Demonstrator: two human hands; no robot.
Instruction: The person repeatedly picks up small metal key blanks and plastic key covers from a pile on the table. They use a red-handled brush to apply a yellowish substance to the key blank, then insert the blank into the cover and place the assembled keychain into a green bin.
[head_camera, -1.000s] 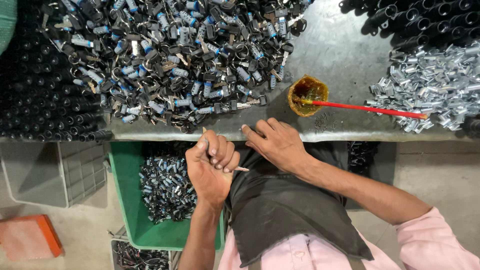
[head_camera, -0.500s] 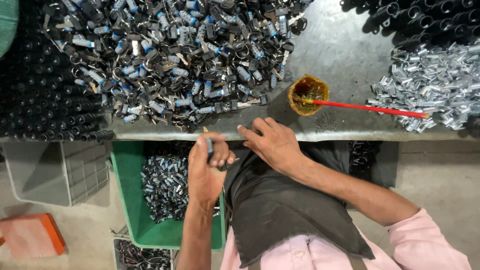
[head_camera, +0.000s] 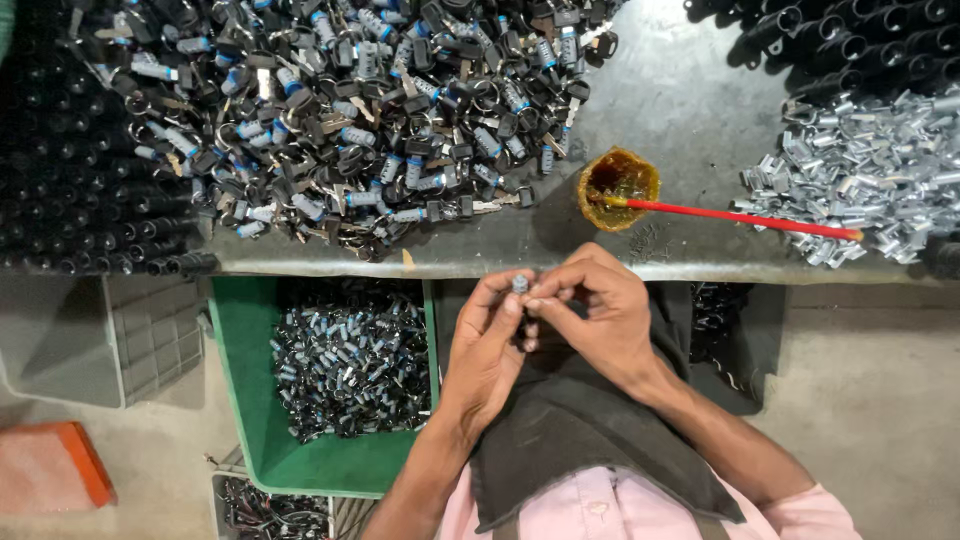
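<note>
At the desk's near edge (head_camera: 700, 268), our left hand (head_camera: 487, 345) and right hand (head_camera: 600, 315) close fingertips on a small lock cylinder (head_camera: 520, 285). It looks light, stiff and slick, best pinched across its sides. Beyond lie the keyed-lock heap (head_camera: 350, 110) and grease cup (head_camera: 619, 185).

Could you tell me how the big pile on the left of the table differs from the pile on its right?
The left pile is dark, black parts mixed with blue-banded silvery pieces and rings; the right pile is uniformly bright silver. The left pile is far larger and spreads across the table; the right pile is smaller, at the edge. Both are loose heaps of small parts.
</note>
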